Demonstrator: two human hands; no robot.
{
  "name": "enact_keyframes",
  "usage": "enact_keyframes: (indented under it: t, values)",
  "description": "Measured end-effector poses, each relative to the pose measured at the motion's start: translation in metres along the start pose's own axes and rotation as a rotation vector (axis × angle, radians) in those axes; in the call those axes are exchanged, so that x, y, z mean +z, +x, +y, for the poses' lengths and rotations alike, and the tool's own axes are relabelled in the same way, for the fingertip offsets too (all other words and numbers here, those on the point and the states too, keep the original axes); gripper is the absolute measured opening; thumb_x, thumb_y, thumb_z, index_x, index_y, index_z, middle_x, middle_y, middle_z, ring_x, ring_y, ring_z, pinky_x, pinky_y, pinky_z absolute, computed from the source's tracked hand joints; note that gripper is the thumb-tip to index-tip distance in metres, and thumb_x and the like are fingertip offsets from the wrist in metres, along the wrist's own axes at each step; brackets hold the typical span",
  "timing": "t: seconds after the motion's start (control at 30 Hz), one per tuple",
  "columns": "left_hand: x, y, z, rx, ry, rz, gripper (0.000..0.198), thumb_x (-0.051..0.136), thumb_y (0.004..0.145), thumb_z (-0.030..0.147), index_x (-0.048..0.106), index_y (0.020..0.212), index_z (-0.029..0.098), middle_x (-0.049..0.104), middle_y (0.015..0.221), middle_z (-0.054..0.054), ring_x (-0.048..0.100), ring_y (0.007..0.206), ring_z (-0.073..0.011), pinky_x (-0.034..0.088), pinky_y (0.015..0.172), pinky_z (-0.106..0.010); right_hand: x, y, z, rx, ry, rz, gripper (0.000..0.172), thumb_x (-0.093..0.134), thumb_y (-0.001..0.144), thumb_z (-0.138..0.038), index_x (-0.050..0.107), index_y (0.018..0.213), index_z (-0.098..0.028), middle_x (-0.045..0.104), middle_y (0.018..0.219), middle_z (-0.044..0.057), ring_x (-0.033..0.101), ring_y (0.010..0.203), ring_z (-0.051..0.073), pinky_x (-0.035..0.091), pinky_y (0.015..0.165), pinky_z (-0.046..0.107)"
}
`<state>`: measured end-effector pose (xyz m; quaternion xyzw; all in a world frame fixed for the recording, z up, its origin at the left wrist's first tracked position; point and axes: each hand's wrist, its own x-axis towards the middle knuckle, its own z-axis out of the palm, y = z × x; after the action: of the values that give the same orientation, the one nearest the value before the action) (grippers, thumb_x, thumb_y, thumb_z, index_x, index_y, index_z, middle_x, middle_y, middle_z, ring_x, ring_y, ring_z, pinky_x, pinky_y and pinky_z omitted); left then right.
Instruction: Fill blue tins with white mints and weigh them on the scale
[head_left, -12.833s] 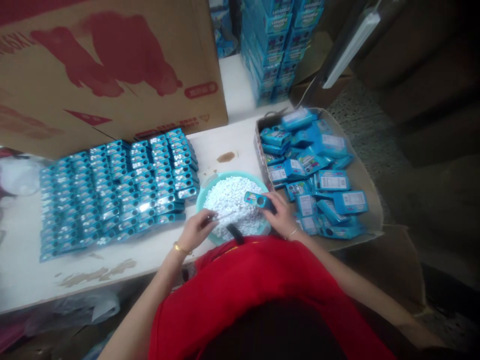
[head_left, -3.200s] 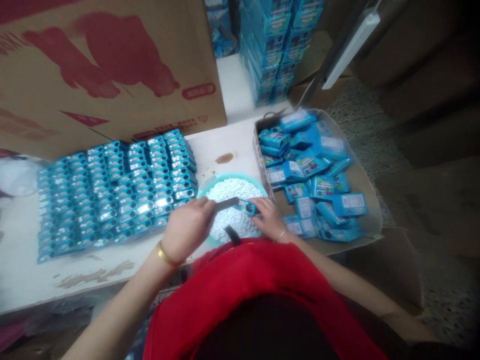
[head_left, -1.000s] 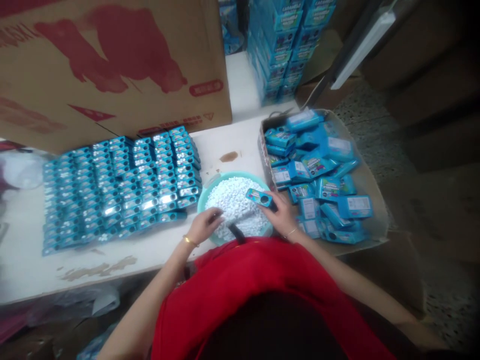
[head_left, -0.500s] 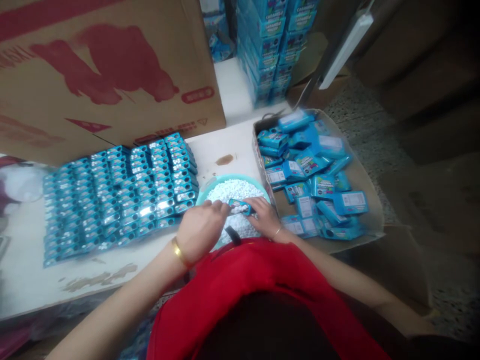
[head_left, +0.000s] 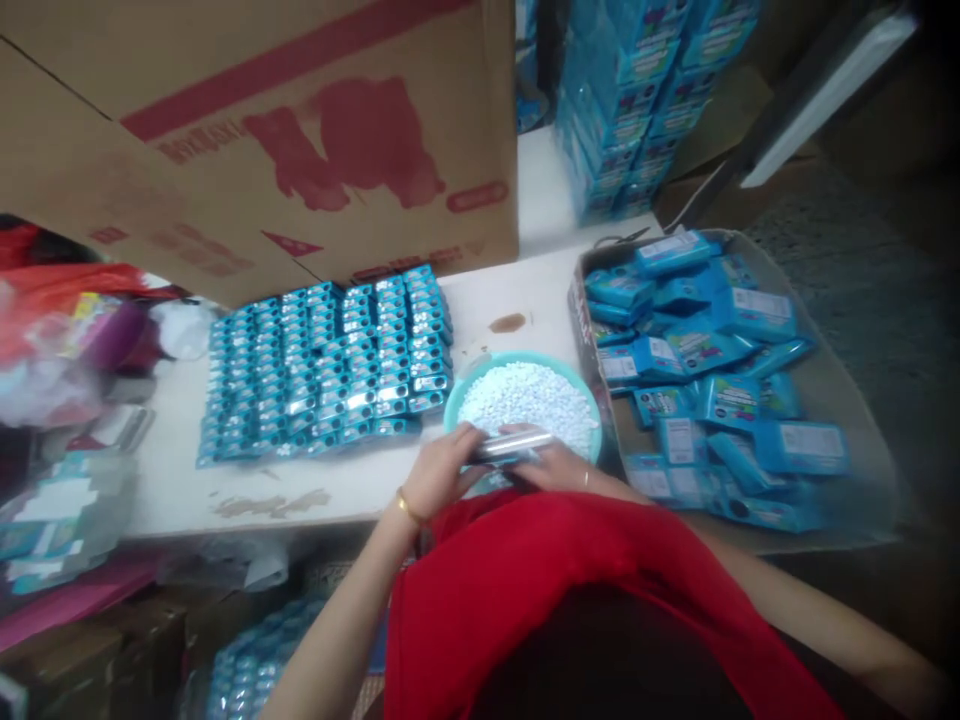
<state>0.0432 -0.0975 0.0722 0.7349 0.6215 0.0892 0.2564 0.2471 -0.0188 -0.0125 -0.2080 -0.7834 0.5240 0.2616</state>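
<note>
Both my hands meet over the near rim of a teal bowl (head_left: 583, 381) filled with small white pellets (head_left: 529, 400). My left hand (head_left: 442, 472) and my right hand (head_left: 551, 466) are closed together on one small box (head_left: 511, 446), which shows its shiny silver side. To the left, several rows of small blue boxes (head_left: 330, 355) lie packed side by side on the white table (head_left: 337, 480).
An open cardboard tray (head_left: 840, 390) of loose blue boxes sits at the right. A large brown carton (head_left: 262, 130) with red print stands behind the rows. Blue cartons (head_left: 645, 90) are stacked at the back. Bags and clutter (head_left: 60, 340) lie far left.
The view has swung left and back. The small box was held by my right hand alone a second ago; now both hands grip it low at the bowl's near rim, silver side up.
</note>
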Motion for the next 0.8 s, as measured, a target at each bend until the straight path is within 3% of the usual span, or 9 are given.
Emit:
enact_keyframes:
  t: [0.1, 0.2, 0.3, 0.4, 0.47, 0.53, 0.6, 0.7, 0.8]
  values:
    - [-0.009, -0.029, -0.029, -0.128, -0.043, 0.18, 0.026, 0.053, 0.09, 0.036, 0.054, 0.109, 0.02, 0.058, 0.099, -0.007, 0.058, 0.086, -0.018, 0.046, 0.075, -0.027, -0.002, 0.007, -0.008, -0.044, -0.099, 0.047, 0.045, 0.063, 0.084, -0.038, 0.057, 0.124, -0.019, 0.063, 0.118, 0.012, 0.058, 0.112, 0.026, 0.048, 0.097, 0.043]
    - [-0.014, -0.047, -0.072, -0.332, 0.066, 0.323, 0.03, 0.054, 0.086, 0.041, 0.055, 0.107, 0.019, 0.059, 0.098, -0.006, 0.057, 0.084, -0.019, 0.044, 0.071, -0.026, -0.026, 0.007, -0.008, -0.001, -0.245, 0.169, 0.028, 0.059, 0.087, -0.037, 0.065, 0.11, -0.022, 0.068, 0.105, 0.008, 0.062, 0.102, 0.022, 0.05, 0.093, 0.037]
    - [-0.001, -0.043, -0.117, -0.502, 0.159, 0.216, 0.031, 0.054, 0.084, 0.046, 0.057, 0.102, 0.021, 0.06, 0.096, -0.003, 0.057, 0.082, -0.0196, 0.04, 0.063, -0.024, -0.078, -0.008, 0.003, 0.168, -0.416, 0.346, 0.023, 0.053, 0.09, -0.036, 0.065, 0.102, -0.021, 0.067, 0.101, 0.008, 0.061, 0.1, 0.022, 0.049, 0.092, 0.037]
    - [0.022, -0.028, -0.148, -0.572, 0.114, 0.081, 0.033, 0.054, 0.083, 0.049, 0.057, 0.104, 0.023, 0.061, 0.091, -0.001, 0.059, 0.078, -0.0188, 0.039, 0.06, -0.022, -0.149, -0.048, 0.019, 0.381, -0.609, 0.554, 0.031, 0.049, 0.09, -0.04, 0.064, 0.104, -0.016, 0.062, 0.103, 0.015, 0.055, 0.103, 0.028, 0.043, 0.094, 0.046]
    - [0.036, -0.019, -0.16, -0.548, 0.115, 0.066, 0.035, 0.052, 0.084, 0.046, 0.057, 0.108, 0.022, 0.061, 0.096, -0.003, 0.06, 0.081, -0.0196, 0.042, 0.064, -0.023, -0.194, -0.084, 0.03, 0.701, -0.855, 0.645, 0.046, 0.054, 0.085, -0.047, 0.06, 0.114, -0.011, 0.057, 0.112, 0.02, 0.05, 0.111, 0.034, 0.037, 0.099, 0.051]
    - [0.045, -0.011, -0.163, -0.523, 0.18, 0.11, 0.04, 0.049, 0.085, 0.045, 0.056, 0.114, 0.019, 0.058, 0.108, -0.008, 0.06, 0.087, -0.0229, 0.045, 0.067, -0.027, -0.226, -0.118, 0.039, 1.115, -1.049, 0.614, 0.076, 0.063, 0.075, -0.059, 0.051, 0.127, -0.006, 0.052, 0.121, 0.025, 0.045, 0.117, 0.04, 0.034, 0.099, 0.052]
    - [0.048, -0.004, -0.156, -0.563, 0.261, 0.181, 0.051, 0.047, 0.085, 0.05, 0.052, 0.122, 0.017, 0.053, 0.119, -0.014, 0.06, 0.09, -0.0273, 0.047, 0.067, -0.032, -0.241, -0.141, 0.049, 1.368, -1.079, 0.556, 0.096, 0.065, 0.066, -0.07, 0.045, 0.133, -0.005, 0.047, 0.127, 0.028, 0.046, 0.118, 0.041, 0.037, 0.097, 0.05]
    - [0.046, 0.004, -0.132, -0.629, 0.263, 0.258, 0.06, 0.044, 0.085, 0.058, 0.048, 0.127, 0.015, 0.056, 0.116, -0.015, 0.06, 0.09, -0.0293, 0.048, 0.066, -0.035, -0.238, -0.149, 0.066, 1.442, -1.037, 0.426, 0.098, 0.063, 0.066, -0.072, 0.039, 0.14, -0.013, 0.041, 0.133, 0.026, 0.045, 0.121, 0.04, 0.039, 0.094, 0.048]
    - [0.043, 0.007, -0.105, -0.485, 0.092, 0.204, 0.048, 0.039, 0.088, 0.051, 0.056, 0.116, 0.016, 0.064, 0.107, -0.012, 0.062, 0.088, -0.0245, 0.049, 0.074, -0.033, -0.227, -0.142, 0.078, 1.399, -1.032, 0.337, 0.084, 0.065, 0.071, -0.062, 0.041, 0.139, -0.019, 0.044, 0.133, 0.023, 0.044, 0.122, 0.04, 0.04, 0.092, 0.051]
